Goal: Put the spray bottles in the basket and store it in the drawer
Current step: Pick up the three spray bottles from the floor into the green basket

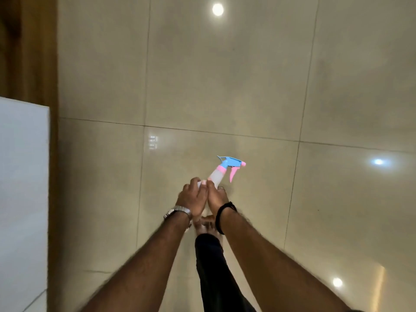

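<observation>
Spray bottle (217,175) was held over the floor (225,86), left hand (193,198) and right hand (215,195) both closed around its body. No basket or drawer in view; loading and storing looked undone.

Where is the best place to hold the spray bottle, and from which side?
Judging by its pose, grip the spray bottle round its smooth translucent body, from below the pink collar. The left hand and right hand already hold it there; the trigger points right, so keep fingers off that side.
</observation>
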### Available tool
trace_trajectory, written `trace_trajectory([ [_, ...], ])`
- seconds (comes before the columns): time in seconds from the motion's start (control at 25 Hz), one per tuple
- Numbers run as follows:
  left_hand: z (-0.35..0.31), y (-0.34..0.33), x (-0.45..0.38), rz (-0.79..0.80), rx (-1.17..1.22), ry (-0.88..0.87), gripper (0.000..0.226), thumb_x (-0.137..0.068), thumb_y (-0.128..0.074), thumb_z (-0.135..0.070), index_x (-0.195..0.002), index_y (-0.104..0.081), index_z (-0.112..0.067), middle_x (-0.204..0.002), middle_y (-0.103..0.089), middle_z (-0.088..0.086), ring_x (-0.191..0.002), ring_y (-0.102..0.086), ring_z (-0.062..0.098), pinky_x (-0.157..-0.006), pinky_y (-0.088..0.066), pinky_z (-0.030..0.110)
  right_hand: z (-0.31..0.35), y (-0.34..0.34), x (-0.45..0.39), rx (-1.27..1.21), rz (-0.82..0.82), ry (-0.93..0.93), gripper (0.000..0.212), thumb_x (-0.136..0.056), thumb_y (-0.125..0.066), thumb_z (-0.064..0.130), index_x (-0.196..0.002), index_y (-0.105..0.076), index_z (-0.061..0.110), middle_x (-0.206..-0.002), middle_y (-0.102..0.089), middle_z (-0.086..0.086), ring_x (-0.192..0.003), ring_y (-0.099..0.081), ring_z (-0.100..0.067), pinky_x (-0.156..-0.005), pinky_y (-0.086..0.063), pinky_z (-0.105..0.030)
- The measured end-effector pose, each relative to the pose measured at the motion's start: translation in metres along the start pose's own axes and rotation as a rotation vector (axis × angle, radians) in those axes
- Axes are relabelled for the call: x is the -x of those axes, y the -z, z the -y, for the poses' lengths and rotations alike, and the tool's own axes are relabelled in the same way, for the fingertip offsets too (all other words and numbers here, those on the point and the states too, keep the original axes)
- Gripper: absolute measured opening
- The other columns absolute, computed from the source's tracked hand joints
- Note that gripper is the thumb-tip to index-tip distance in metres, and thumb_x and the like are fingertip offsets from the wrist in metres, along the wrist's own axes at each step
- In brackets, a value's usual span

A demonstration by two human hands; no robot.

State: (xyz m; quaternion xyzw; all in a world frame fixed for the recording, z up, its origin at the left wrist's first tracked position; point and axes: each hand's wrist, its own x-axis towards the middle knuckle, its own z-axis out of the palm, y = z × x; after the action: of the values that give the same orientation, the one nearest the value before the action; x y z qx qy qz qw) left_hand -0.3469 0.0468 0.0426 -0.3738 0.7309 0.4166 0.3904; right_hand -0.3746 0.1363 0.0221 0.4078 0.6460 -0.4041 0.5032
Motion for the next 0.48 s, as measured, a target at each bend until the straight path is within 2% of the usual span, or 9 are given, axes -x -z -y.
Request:
trace_trajectory([
  [0.08,-0.019,0.005,0.043,-0.054,0.105,-0.022,0.041,-0.104,-0.033,-0.042,-0.135,-0.046,-0.020,-0.132,-0.056,0.021,-0.120,-0.055,0.038,-0.100,-0.045,0.042,0.008,0.018,0.037,0.098,0.008,0.089,0.058,-0.092,-0.045,0.062,-0.128,-0.052,0.017,-0.119,-0.066,-0.008,-0.108,-0.065,-0.032,-0.098,-0.052,-0.051],
  [0.16,-0.040,0.019,0.085,-0.136,0.243,-0.035,0.042,-0.104,-0.033,-0.041,-0.139,-0.045,-0.022,-0.136,-0.055,0.016,-0.122,-0.055,0.034,-0.097,-0.045,0.036,0.026,0.030,0.084,0.206,0.021,0.213,0.050,-0.092,-0.044,0.063,-0.119,-0.052,0.022,-0.114,-0.067,-0.005,-0.105,-0.065,-0.030,-0.093,-0.054,-0.052],
  [0.24,-0.056,0.042,0.127,-0.244,0.369,-0.072,0.043,-0.104,-0.033,-0.040,-0.143,-0.043,-0.024,-0.140,-0.055,0.009,-0.126,-0.055,0.029,-0.095,-0.044,0.032,0.047,0.034,0.139,0.351,0.017,0.426,0.042,-0.095,-0.044,0.062,-0.111,-0.053,0.024,-0.107,-0.067,-0.002,-0.097,-0.065,-0.023,-0.081,-0.055,-0.042],
  [0.32,-0.060,0.065,0.166,-0.368,0.452,-0.133,0.045,-0.105,-0.033,-0.037,-0.147,-0.041,-0.022,-0.147,-0.052,0.004,-0.133,-0.051,0.022,-0.101,-0.040,0.025,0.066,0.028,0.193,0.489,0.016,0.671,0.037,-0.097,-0.044,0.058,-0.106,-0.055,0.024,-0.101,-0.065,-0.002,-0.091,-0.063,-0.021,-0.069,-0.047,-0.032],
  [0.4,-0.058,0.086,0.200,-0.496,0.505,-0.171,0.048,-0.106,-0.033,-0.035,-0.151,-0.038,-0.021,-0.152,-0.047,-0.003,-0.137,-0.046,0.010,-0.102,-0.030,0.008,0.076,0.018,0.236,0.579,0.047,0.849,0.034,-0.099,-0.045,0.053,-0.112,-0.057,0.025,-0.105,-0.062,-0.002,-0.096,-0.061,-0.020,-0.076,-0.047,-0.034],
  [0.48,-0.045,0.111,0.238,-0.635,0.568,-0.208,0.047,-0.105,-0.034,-0.035,-0.150,-0.038,-0.022,-0.149,-0.047,-0.009,-0.129,-0.043,-0.008,-0.095,-0.025,-0.004,0.076,-0.004,0.278,0.651,0.106,0.993,0.034,-0.101,-0.046,0.049,-0.123,-0.057,0.026,-0.113,-0.061,-0.002,-0.104,-0.060,-0.018,-0.088,-0.050,-0.039],
])
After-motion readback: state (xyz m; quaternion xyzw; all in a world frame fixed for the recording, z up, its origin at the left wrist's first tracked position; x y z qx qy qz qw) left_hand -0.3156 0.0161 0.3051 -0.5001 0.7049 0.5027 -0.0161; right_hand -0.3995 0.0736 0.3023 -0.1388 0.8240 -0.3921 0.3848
